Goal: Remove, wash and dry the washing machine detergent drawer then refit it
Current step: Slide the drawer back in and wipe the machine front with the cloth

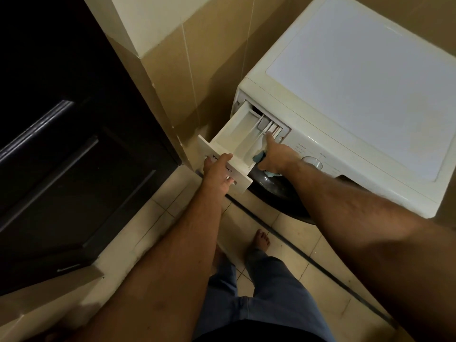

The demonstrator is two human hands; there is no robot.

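- Washing machine (pixel 345 77) filling the upper right of the frame, white, tight against the tiled wall (pixel 197 58); dark cabinet (pixel 61 144) taking the left side.
- Detergent drawer (pixel 237 141) at frame centre, pulled well out of its slot toward the lower left, rear end still inside the housing, so not yet removed.
- Left hand (pixel 218 172) just below centre, clamped on the drawer's front panel: thumb over the top edge, fingers curled under the lower edge. Drawer body stretching up and right from that grip.
- Right hand (pixel 272 156) right of centre, index finger straight and reaching into the rear compartments near the slot, remaining fingers curled round a blue cloth (pixel 259 157) bunched against the palm.
- Judged step: freeing the catch at the back so the drawer can come fully out.
- To do well: press down firmly on the rear tab with the fingertip, draw straight along the runners with the front grip, avoid twisting or levering down on the panel.
- Worth supporting the underside once clear; residue or water likely to spill onto the floor tiles (pixel 283 243).
- Cloth best kept out of the slot to avoid snagging.
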